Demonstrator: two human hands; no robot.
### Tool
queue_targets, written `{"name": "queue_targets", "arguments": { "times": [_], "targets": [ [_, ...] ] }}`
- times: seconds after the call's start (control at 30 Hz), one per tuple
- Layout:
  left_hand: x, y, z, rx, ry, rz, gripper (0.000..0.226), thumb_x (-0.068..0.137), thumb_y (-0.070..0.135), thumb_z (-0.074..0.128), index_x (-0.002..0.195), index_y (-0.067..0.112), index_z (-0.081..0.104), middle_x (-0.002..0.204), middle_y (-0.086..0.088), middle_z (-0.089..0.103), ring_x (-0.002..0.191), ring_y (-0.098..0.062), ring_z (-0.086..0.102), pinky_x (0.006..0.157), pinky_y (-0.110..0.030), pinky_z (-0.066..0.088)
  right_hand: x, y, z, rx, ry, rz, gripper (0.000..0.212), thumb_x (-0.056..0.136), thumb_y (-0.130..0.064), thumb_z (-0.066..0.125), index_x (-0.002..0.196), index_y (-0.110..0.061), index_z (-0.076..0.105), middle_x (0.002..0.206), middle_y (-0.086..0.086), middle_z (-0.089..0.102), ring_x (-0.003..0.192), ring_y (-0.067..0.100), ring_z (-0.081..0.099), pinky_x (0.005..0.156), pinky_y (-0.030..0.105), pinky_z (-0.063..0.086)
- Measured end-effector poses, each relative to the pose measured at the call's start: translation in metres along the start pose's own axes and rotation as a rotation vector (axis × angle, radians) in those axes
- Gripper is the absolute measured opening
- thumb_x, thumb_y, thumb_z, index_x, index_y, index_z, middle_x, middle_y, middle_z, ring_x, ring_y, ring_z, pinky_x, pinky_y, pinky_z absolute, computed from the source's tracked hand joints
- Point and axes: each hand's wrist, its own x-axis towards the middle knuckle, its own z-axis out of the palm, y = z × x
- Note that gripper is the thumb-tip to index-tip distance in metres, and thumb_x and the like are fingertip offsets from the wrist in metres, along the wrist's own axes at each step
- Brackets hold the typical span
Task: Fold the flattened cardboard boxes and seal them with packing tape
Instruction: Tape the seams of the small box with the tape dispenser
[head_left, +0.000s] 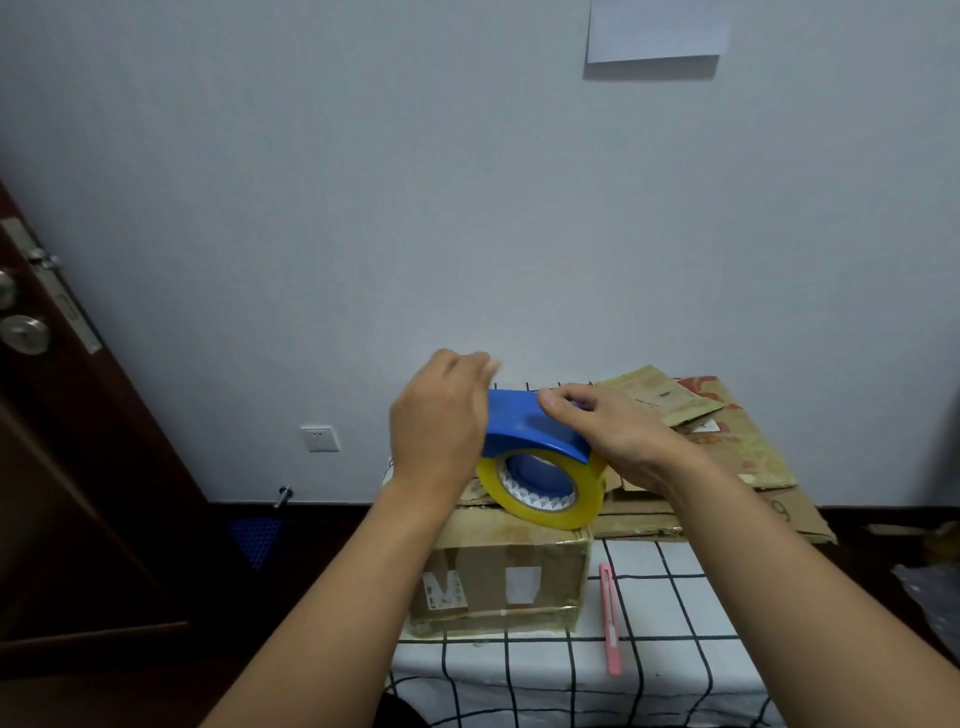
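Both hands hold a blue plastic tape holder (524, 423) with a yellow roll of tape (543, 488) just above a small brown cardboard box (498, 571). The left hand (439, 426) curls around the holder at 9 o'clock. The right hand (608, 431) grips it at 3 o'clock. The box sits on a white checked tablecloth (670, 623). Flat brown cardboard pieces (727, 447) lie at 2 o'clock from the box. A pink knife (610, 618) lies at 3 o'clock.

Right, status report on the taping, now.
Both hands on the blue tape dispenser: left hand at its front end, right hand grips the top. Yellow tape roll over the folded box. Pink cutter beside the box, clear.
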Motion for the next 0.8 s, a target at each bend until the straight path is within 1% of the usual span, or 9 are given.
{"name": "queue_targets", "arguments": {
  "times": [0.1, 0.2, 0.3, 0.37, 0.47, 0.53, 0.6, 0.67, 0.8],
  "targets": [
    [0.013, -0.014, -0.012, -0.077, 0.055, -0.161, 0.023, 0.100, 0.023, 0.052, 0.100, 0.010, 0.071, 0.091, -0.004, 0.068, 0.080, -0.020, 0.060, 0.069, -0.028, 0.043, -0.003, 0.005, -0.005, -0.047, 0.004, -0.047, 0.052, 0.075, -0.059, 0.072, 0.118, -0.031, 0.064, 0.110, -0.007, 0.069, 0.095, 0.012, 0.069, 0.081, 0.028, 0.058],
    [0.019, -0.023, -0.022, -0.113, 0.098, -0.238, 0.019, 0.099, 0.017, 0.055, 0.102, 0.008, 0.071, 0.092, 0.000, 0.069, 0.081, -0.012, 0.055, 0.070, -0.015, 0.033, -0.009, 0.004, -0.006, -0.134, 0.032, -0.077, 0.057, 0.076, -0.057, 0.073, 0.129, -0.041, 0.058, 0.116, -0.017, 0.063, 0.101, 0.007, 0.065, 0.084, 0.026, 0.057],
    [0.018, -0.031, -0.029, -0.169, 0.116, -0.340, 0.018, 0.098, 0.017, 0.057, 0.103, 0.008, 0.072, 0.085, 0.005, 0.064, 0.080, -0.016, 0.059, 0.072, -0.023, 0.041, -0.014, -0.001, -0.007, -0.294, 0.069, -0.140, 0.050, 0.084, -0.054, 0.068, 0.132, -0.045, 0.055, 0.116, -0.028, 0.057, 0.100, -0.008, 0.058, 0.075, 0.010, 0.048],
    [0.017, -0.037, -0.031, -0.202, 0.110, -0.415, 0.020, 0.098, 0.020, 0.057, 0.110, 0.010, 0.070, 0.085, 0.001, 0.068, 0.082, -0.019, 0.063, 0.075, -0.027, 0.047, -0.014, -0.005, -0.008, -0.457, 0.093, -0.162, 0.045, 0.089, -0.055, 0.062, 0.132, -0.045, 0.054, 0.116, -0.021, 0.060, 0.098, -0.001, 0.059, 0.078, 0.017, 0.048],
    [0.015, -0.040, -0.035, -0.271, 0.105, -0.524, 0.031, 0.097, 0.021, 0.059, 0.126, 0.013, 0.061, 0.083, 0.001, 0.068, 0.079, -0.012, 0.063, 0.072, -0.008, 0.044, -0.011, -0.014, -0.005, -0.706, 0.077, -0.118, 0.036, 0.094, -0.049, 0.051, 0.129, -0.040, 0.047, 0.105, -0.001, 0.063, 0.086, 0.014, 0.059, 0.075, 0.036, 0.051],
    [0.014, -0.043, -0.035, -0.304, 0.115, -0.551, 0.023, 0.096, 0.020, 0.060, 0.118, 0.014, 0.063, 0.079, 0.005, 0.067, 0.077, -0.011, 0.064, 0.079, -0.019, 0.052, -0.010, -0.020, 0.002, -0.766, 0.045, -0.093, 0.037, 0.094, -0.050, 0.050, 0.125, -0.031, 0.043, 0.096, -0.001, 0.059, 0.079, 0.015, 0.056, 0.066, 0.034, 0.046],
    [0.012, -0.046, -0.035, -0.346, 0.130, -0.574, 0.008, 0.096, 0.019, 0.059, 0.103, 0.018, 0.064, 0.077, 0.007, 0.066, 0.074, -0.010, 0.067, 0.080, -0.036, 0.056, -0.008, -0.023, 0.009, -0.789, 0.015, -0.107, 0.053, 0.087, -0.064, 0.057, 0.120, -0.026, 0.038, 0.091, -0.008, 0.053, 0.075, 0.010, 0.055, 0.059, 0.028, 0.042],
    [0.010, -0.049, -0.035, -0.397, 0.156, -0.594, 0.007, 0.097, 0.020, 0.057, 0.095, 0.022, 0.062, 0.078, 0.006, 0.067, 0.067, -0.005, 0.068, 0.077, -0.041, 0.058, -0.003, -0.022, 0.013, -0.855, 0.011, -0.133, 0.065, 0.079, -0.071, 0.062, 0.116, -0.025, 0.035, 0.091, -0.009, 0.052, 0.074, 0.006, 0.054, 0.057, 0.024, 0.042],
    [0.007, -0.058, -0.038, -0.411, 0.180, -0.620, 0.016, 0.100, 0.030, 0.053, 0.085, 0.031, 0.059, 0.075, 0.003, 0.068, 0.065, -0.007, 0.069, 0.072, -0.046, 0.059, 0.002, -0.020, 0.014, -0.841, -0.013, -0.175, 0.058, 0.084, -0.061, 0.064, 0.126, -0.033, 0.035, 0.103, -0.002, 0.054, 0.077, 0.006, 0.054, 0.060, 0.023, 0.042]
  ]
}}
